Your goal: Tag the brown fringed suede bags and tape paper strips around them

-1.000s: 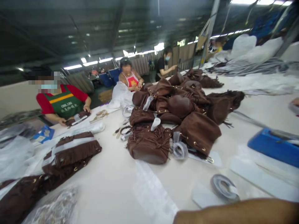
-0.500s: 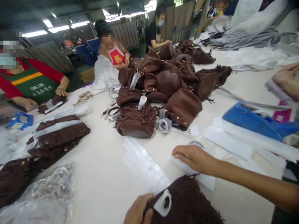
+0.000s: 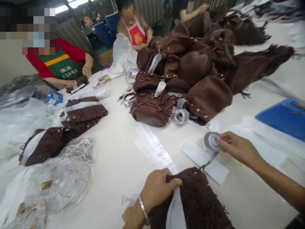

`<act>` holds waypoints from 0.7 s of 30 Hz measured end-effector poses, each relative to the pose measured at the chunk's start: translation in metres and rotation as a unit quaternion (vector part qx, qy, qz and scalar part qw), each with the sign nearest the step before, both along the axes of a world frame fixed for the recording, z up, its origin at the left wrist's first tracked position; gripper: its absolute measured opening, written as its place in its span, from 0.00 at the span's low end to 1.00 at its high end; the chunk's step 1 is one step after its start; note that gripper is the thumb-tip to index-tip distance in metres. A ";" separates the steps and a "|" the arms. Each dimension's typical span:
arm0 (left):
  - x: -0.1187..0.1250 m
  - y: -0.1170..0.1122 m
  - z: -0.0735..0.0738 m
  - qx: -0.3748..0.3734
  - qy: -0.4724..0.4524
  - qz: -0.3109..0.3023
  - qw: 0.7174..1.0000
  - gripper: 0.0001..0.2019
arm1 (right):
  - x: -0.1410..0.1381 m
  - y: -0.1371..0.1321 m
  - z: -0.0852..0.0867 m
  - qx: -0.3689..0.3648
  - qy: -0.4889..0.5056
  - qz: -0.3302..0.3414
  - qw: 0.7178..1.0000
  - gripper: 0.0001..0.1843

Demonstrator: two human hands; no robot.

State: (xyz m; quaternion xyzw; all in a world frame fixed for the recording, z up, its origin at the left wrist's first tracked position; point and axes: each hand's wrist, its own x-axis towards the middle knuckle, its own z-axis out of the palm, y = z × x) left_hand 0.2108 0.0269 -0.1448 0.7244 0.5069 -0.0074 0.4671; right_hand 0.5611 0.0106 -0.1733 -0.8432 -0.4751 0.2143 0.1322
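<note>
In front of me lies a dark brown fringed bag. My left hand, with a metal bangle at the wrist, is closed on its upper left edge, thumb on top. A whitish strip hangs down the bag's face from under that thumb. Between the fingertips of my right hand is a coiled strap in greyish wrapping. A band runs from this coil to the bag's upper corner. Under the band lies a folded white sheet.
Brown bags are heaped across the table. More fringed bags and a clear plastic bag lie at left. A blue object is at right. Co-workers stand along the far side; one wears a green apron.
My right hand has lifted off the white sheet and moved right, now showing the coil. My left hand has moved up and right along the bag's edge. The view has shifted.
</note>
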 end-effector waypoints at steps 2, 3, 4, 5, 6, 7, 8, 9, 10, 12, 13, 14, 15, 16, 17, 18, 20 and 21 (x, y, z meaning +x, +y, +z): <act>-0.003 -0.010 0.005 0.029 0.010 0.002 1.000 0.13 | -0.020 0.012 0.020 0.053 -0.039 0.030 0.997 0.17; -0.003 -0.014 0.005 0.036 0.013 0.002 0.999 0.11 | -0.035 0.019 0.030 0.087 -0.062 0.067 0.992 0.18; -0.003 -0.018 0.006 0.038 0.012 0.001 0.999 0.10 | -0.052 0.027 0.039 0.115 -0.073 0.123 0.983 0.18; -0.003 -0.020 0.006 0.035 0.009 -0.001 0.999 0.09 | -0.070 0.035 0.045 0.133 -0.074 0.187 0.970 0.18; -0.003 -0.022 0.006 0.031 0.004 -0.004 1.000 0.07 | -0.088 0.043 0.049 0.137 -0.064 0.254 0.955 0.18; -0.003 -0.023 0.005 0.026 0.000 -0.008 1.000 0.07 | -0.106 0.050 0.050 0.125 -0.045 0.318 0.939 0.18; -0.003 -0.023 0.006 0.021 -0.004 -0.012 1.000 0.07 | -0.122 0.055 0.049 0.104 -0.019 0.373 0.922 0.18; -0.003 -0.024 0.006 0.018 -0.008 -0.015 1.000 0.07 | -0.135 0.060 0.046 0.079 0.013 0.418 0.905 0.17; -0.003 -0.024 0.007 0.015 -0.013 -0.017 1.000 0.07 | -0.145 0.062 0.041 0.056 0.052 0.455 0.887 0.17; -0.005 -0.025 0.008 0.012 -0.026 -0.016 0.999 0.08 | -0.154 0.065 0.032 0.022 0.140 0.501 0.854 0.16; -0.006 -0.026 0.008 0.013 -0.035 -0.013 0.999 0.08 | -0.155 0.065 0.028 0.006 0.182 0.510 0.840 0.15; -0.008 -0.028 0.008 0.013 -0.046 -0.009 0.999 0.09 | -0.154 0.065 0.025 -0.013 0.219 0.513 0.830 0.15; -0.010 -0.029 0.007 0.014 -0.057 -0.003 0.998 0.09 | -0.151 0.065 0.022 -0.033 0.248 0.510 0.823 0.16; -0.012 -0.030 0.006 0.015 -0.067 0.007 0.998 0.09 | -0.148 0.065 0.021 -0.050 0.267 0.506 0.819 0.17; -0.013 -0.031 0.005 0.012 -0.076 0.020 0.997 0.09 | -0.145 0.066 0.020 -0.063 0.278 0.503 0.816 0.17; -0.015 -0.031 0.005 0.008 -0.083 0.036 0.996 0.10 | -0.142 0.067 0.019 -0.073 0.286 0.503 0.813 0.18; -0.017 -0.030 0.004 -0.003 -0.090 0.065 0.994 0.10 | -0.141 0.070 0.019 -0.100 0.304 0.516 0.795 0.17; -0.017 -0.029 0.004 -0.010 -0.093 0.072 0.993 0.10 | -0.141 0.072 0.019 -0.120 0.319 0.526 0.779 0.17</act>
